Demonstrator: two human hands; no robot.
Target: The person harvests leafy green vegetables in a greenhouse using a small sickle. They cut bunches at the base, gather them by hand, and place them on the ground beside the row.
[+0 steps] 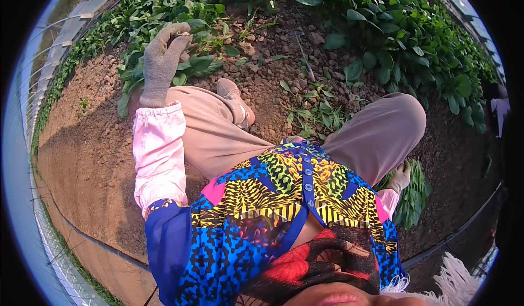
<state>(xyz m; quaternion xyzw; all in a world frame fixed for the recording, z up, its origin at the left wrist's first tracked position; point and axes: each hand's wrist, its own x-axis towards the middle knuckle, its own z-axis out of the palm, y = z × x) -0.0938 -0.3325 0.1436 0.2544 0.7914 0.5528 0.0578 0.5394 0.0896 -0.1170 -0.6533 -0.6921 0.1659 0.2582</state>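
My left hand [167,56], in a grey-brown knit glove, is raised above leafy green plants at the upper left. Its fingers are curled, with a small pale strand by the fingertips; whether they grip it is unclear. Low on the right, beside my bent knee, my right hand [400,178] is gloved too and closed around a bunch of leafy greens [410,207], partly hidden by my leg. A thin metal hand tool [303,54] lies on the cloddy soil ahead. Loose green leaves [321,111] are scattered between my legs.
Dense rows of leafy plants [413,40] grow ahead and to the right. My shoe [235,101] is on the soil near the centre. A dark hose or pipe [102,246] crosses the ground behind me. Greenhouse hoops [53,40] curve along the left; another person [500,109] is at the far right.
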